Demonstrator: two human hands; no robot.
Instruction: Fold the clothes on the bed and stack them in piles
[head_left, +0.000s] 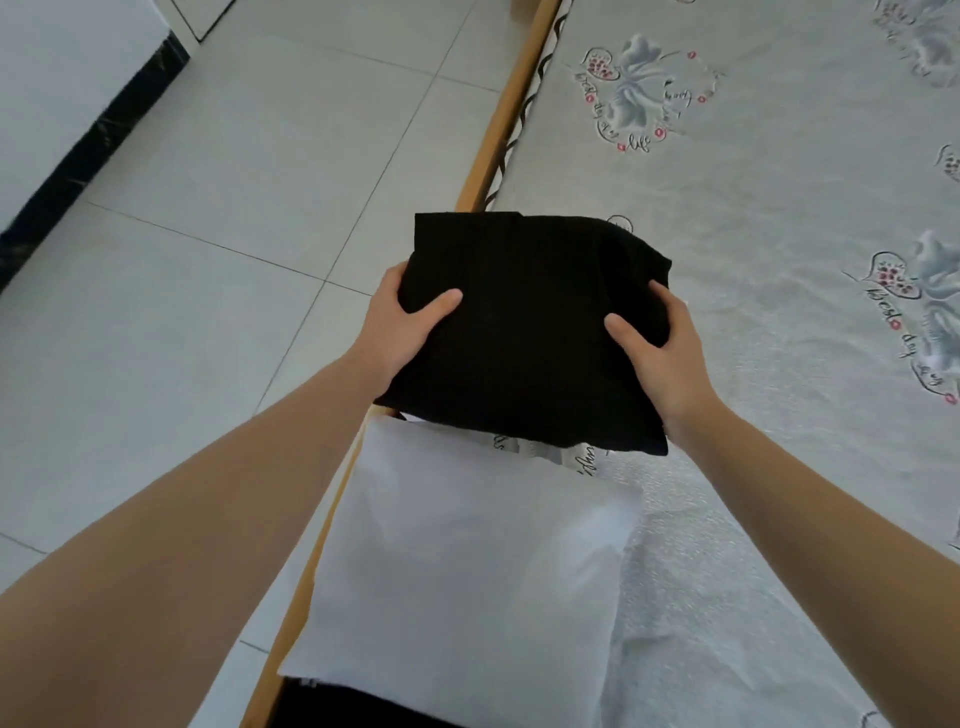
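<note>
White tiled floor beside wooden bed frame.

The bed, with its flower-printed cover, fills the right of the frame; a folded white garment lies on its lower-centre edge.

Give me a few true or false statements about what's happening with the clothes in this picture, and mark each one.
1. Both hands hold the black garment. True: the left hand and right hand grip its sides.
2. The black garment is spread out flat, unfolded. False: it is folded into a compact square.
3. A folded white garment lies nearer the person than the black one. True.
4. The bed sheet is plain. False: it has a floral print with lettering.
5. The floor is carpeted. False: it is pale tile.
</note>
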